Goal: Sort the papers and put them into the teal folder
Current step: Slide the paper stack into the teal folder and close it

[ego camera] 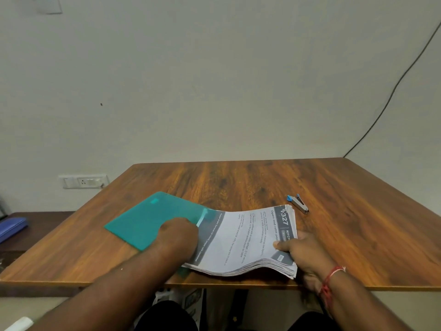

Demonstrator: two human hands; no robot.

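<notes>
The teal folder [143, 220] lies flat on the left of the desk [262, 182]. The left hand [179, 235] sits curled at its right edge where the thick stack of papers [243, 240] meets it, though blur hides whether it grips cover or sheets. That hand should lift the cover wide and pin the folder while the right hand [303, 254], thumb on top and fingers under the stack's right end, feeds the sagging sheets in level and square.

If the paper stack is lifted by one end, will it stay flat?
Probably not: the paper stack already waves between the left hand and right hand. Many sheets thick, it may feel heavy and fan apart.
</notes>
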